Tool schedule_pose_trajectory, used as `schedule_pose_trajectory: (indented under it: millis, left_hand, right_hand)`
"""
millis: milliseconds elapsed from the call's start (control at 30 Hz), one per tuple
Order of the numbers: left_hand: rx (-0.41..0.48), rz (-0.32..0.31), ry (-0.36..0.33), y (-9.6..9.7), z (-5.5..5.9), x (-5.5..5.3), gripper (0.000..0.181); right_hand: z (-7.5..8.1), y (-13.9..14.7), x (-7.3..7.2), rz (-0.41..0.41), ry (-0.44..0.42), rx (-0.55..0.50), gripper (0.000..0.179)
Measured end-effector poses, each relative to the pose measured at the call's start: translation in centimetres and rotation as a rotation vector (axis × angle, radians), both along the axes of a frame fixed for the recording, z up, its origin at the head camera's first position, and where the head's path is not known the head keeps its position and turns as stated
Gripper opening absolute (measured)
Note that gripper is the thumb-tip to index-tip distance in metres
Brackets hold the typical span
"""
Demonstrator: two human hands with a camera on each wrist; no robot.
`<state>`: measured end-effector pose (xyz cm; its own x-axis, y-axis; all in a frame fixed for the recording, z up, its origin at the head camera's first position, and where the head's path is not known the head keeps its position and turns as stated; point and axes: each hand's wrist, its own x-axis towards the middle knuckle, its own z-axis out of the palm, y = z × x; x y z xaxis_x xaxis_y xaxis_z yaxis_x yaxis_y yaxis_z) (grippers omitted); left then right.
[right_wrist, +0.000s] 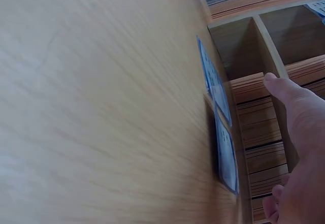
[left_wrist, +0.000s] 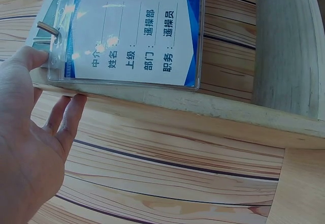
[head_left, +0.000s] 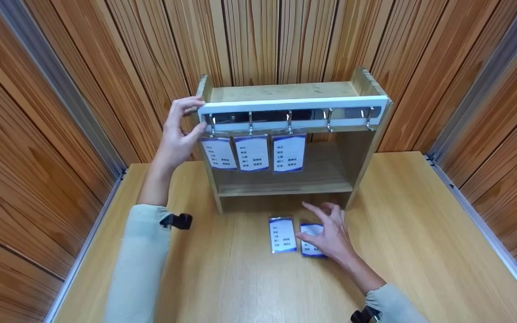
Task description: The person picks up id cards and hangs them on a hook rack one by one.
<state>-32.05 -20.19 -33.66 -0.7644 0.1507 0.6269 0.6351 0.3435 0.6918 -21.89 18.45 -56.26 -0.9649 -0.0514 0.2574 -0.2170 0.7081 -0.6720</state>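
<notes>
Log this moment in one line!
left hand: grips white metal-hooked rail | right hand: near blue-and-white rectangular card | hanging: three similar cards

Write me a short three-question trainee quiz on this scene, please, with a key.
1. How many badges hang from the hook rail, and how many lie on the table?
2. True or false: the left hand is at the rail's left end.
3. Which is the right hand nearest: A) the hook rail, B) the hanging badges, C) the table badges?
Key: 1) three, two; 2) true; 3) C.
</notes>
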Motion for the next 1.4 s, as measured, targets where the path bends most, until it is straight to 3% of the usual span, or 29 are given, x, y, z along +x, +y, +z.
schedule_pose_trajectory:
  millis: [533, 1400]
  left_hand:
    - [-0.002, -0.001, -0.004, -0.1, 0.0, -0.1, 0.040]
    - [0.000, 0.004, -0.011, -0.1, -0.1, -0.2, 0.039]
  right_hand:
    - [-1.0, 0.0, 0.4, -0.012, -0.169, 0.046, 0.082]
    - [-1.8, 0.1, 0.4, -0.028, -0.204, 0.104, 0.081]
